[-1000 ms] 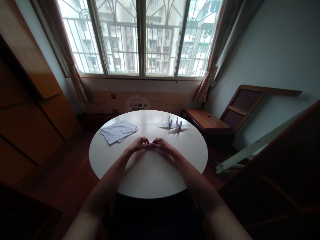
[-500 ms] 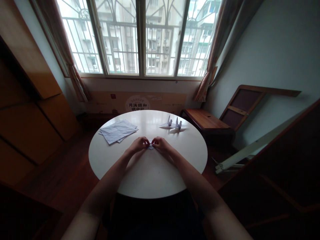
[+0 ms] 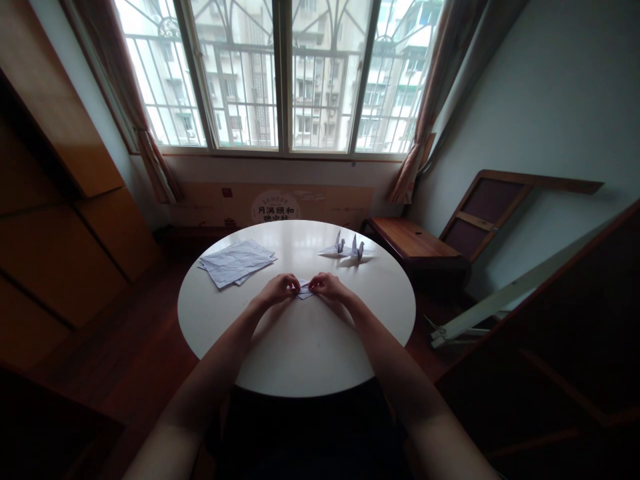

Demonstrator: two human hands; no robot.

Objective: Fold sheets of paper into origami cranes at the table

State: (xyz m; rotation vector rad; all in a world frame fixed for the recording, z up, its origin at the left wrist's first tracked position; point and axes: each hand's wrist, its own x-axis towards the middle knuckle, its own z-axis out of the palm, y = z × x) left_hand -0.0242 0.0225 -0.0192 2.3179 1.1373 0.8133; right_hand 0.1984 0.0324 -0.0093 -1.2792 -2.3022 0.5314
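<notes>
A small piece of folded paper [image 3: 305, 293] lies on the white round table [image 3: 310, 360], between my two hands. My left hand [image 3: 283, 289] has its fingers closed at the paper's left side. On the right side, my right hand [image 3: 327, 287] pinches the paper with thumb and fingertips. Part of the paper is hidden under the fingers. Beyond my right hand stand two paper cranes [image 3: 339, 247] with wings spread. A stack of creased paper sheets [image 3: 237, 261] rests beyond my left hand.
A wooden bench [image 3: 415, 239] stands past the table's far right edge. Leaning on the right wall is a wooden frame [image 3: 487, 213]. A printed cardboard panel [image 3: 210, 203] is below the window. Wooden cabinets [image 3: 110, 233] line the left.
My right hand has shifted slightly right, away from my left hand, and more of the folded paper shows between them. The cranes and the sheets have stayed in place.
</notes>
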